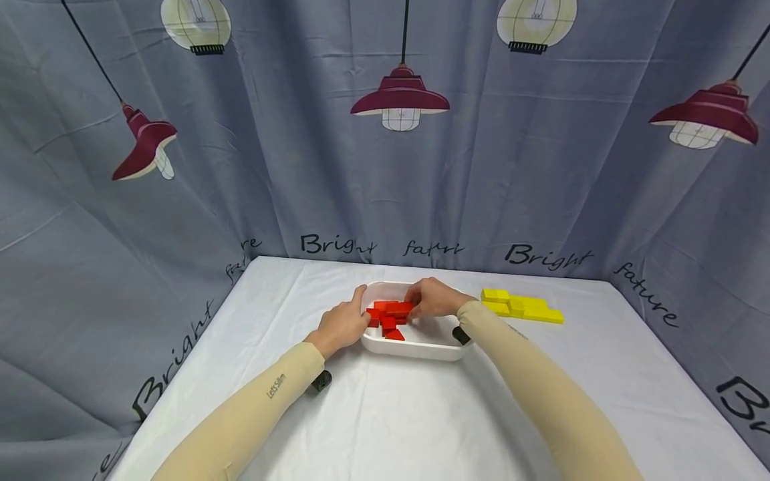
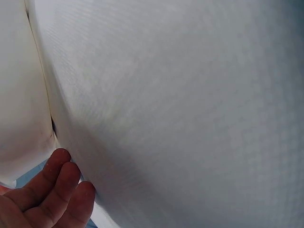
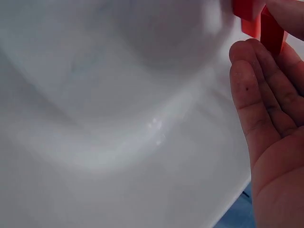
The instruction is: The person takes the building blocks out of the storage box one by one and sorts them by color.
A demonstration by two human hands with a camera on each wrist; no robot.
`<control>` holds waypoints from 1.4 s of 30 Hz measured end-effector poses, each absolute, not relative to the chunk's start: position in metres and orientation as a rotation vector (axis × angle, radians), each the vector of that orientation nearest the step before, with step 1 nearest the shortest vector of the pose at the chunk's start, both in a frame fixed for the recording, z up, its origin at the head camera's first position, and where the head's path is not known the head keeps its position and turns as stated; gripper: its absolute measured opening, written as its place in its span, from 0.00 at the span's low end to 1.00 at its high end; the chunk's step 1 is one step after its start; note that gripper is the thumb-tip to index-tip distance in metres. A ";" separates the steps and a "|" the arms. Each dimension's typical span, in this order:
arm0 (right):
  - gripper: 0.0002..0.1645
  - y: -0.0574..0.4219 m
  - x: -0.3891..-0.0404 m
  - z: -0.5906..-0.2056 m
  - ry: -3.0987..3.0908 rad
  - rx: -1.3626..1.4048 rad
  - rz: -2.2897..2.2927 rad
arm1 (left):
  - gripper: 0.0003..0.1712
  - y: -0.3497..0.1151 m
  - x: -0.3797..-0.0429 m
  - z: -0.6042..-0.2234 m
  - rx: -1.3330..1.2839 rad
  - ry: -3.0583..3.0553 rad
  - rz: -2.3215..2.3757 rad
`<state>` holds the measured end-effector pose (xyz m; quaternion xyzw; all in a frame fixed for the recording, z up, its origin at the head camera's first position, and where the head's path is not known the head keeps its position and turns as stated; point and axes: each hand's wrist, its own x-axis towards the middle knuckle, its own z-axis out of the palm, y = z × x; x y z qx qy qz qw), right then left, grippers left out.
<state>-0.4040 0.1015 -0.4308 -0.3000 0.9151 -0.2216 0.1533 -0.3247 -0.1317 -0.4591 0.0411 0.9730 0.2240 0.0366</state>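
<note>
Curtain [image 1: 289,160] "Bright fature", sleeve [image 1: 265,397] "Let's Slim", left grip [image 1: 341,325] clamping tray [image 1: 415,350], right grip [image 1: 434,298] pinching red block [image 3: 271,34]

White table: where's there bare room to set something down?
There's a broad bare patch of table in front of the white tray, between the beige sleeves. More lies left of the left hand and right of the yellow blocks. Crowded: the tray's left end, where red blocks cluster and the right hand reaches in.

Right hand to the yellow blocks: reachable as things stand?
Probably yes: the yellow blocks lie uncovered, right of the white tray. But the right hand seems to pinch a red block inside it, so likely must release that and lift clear first.
</note>
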 end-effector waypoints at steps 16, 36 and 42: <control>0.09 0.120 -0.398 -0.405 2.614 -0.789 -0.691 | 0.40 -0.132 -0.324 -0.459 0.089 2.979 0.692; 0.12 0.171 -0.372 -0.376 2.656 -0.753 -0.694 | 0.40 -0.134 -0.328 -0.456 0.106 2.930 0.765; 0.12 0.194 -0.361 -0.376 2.675 -0.714 -0.745 | 0.41 -0.134 -0.326 -0.455 0.097 2.921 0.775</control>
